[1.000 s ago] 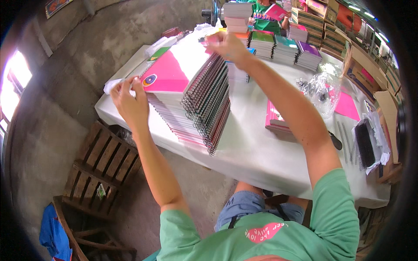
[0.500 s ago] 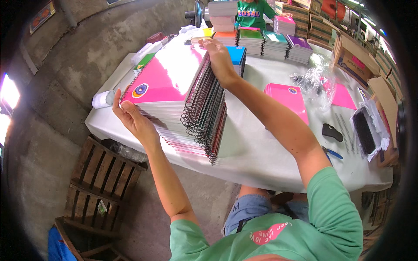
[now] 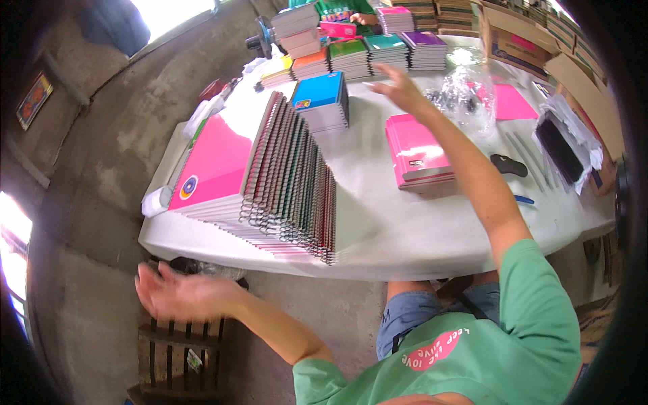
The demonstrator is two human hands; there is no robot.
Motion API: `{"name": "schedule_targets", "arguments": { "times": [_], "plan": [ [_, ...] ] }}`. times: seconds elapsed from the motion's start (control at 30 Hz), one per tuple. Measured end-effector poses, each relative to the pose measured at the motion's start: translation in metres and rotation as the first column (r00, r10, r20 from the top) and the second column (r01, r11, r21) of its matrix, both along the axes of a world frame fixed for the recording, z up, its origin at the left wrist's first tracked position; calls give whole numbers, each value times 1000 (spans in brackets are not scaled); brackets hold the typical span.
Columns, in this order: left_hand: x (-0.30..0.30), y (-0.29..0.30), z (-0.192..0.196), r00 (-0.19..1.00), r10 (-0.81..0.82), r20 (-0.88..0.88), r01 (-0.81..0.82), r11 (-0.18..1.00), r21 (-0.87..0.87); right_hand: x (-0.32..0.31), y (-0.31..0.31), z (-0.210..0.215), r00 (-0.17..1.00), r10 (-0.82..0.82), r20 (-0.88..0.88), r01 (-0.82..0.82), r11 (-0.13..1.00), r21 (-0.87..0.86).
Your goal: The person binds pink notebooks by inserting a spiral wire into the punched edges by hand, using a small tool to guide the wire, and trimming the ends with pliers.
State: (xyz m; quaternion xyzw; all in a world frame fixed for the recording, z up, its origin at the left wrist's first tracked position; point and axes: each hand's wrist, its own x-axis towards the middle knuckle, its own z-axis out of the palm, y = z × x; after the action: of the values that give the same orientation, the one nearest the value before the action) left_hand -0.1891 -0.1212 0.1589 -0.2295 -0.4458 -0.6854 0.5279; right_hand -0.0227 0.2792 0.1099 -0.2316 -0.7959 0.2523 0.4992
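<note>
A tall stack of spiral notebooks (image 3: 283,182) stands at the table's left, a shiny pink cover on top and its wire coils facing right. Neither hand touches it. My left hand (image 3: 185,295) is off the table's front edge, somewhat blurred, fingers apart and holding nothing. Over the table's middle, my right hand (image 3: 403,93) reaches out with fingers stretched and nothing in it. Just below that hand lies a lower stack of pink notebooks (image 3: 415,152). A stack of blue-covered notebooks (image 3: 320,101) stands between the tall stack and my right hand.
More notebook stacks (image 3: 347,57) line the far side, where another person (image 3: 337,10) holds a pink item. Clear plastic wrap (image 3: 466,98), a black object (image 3: 509,165), loose wire coils (image 3: 530,158) and an open cardboard box (image 3: 520,44) are at right. A wooden crate (image 3: 182,351) sits below left.
Both hands have let go of the tall notebook stack. My left hand has dropped toward me, past the table edge; my right has swung right. The view has shifted.
</note>
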Motion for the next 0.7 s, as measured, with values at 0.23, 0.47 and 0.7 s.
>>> {"name": "schedule_targets", "arguments": {
  "times": [0.23, 0.47, 0.7],
  "plan": [
    [152, 102, -94, 661, -727, 188, 611, 375, -697, 159, 28, -134, 681, -299, 669, 607, 742, -286],
    [174, 224, -195, 779, -362, 513, 502, -129, -855, 160, -6, -115, 684, -428, 591, 595, 796, -112],
    [213, 178, -118, 899, -436, 34, 223, 391, -893, 189, -97, 8, 862, -224, 454, 184, 974, 131]
  ]
}}
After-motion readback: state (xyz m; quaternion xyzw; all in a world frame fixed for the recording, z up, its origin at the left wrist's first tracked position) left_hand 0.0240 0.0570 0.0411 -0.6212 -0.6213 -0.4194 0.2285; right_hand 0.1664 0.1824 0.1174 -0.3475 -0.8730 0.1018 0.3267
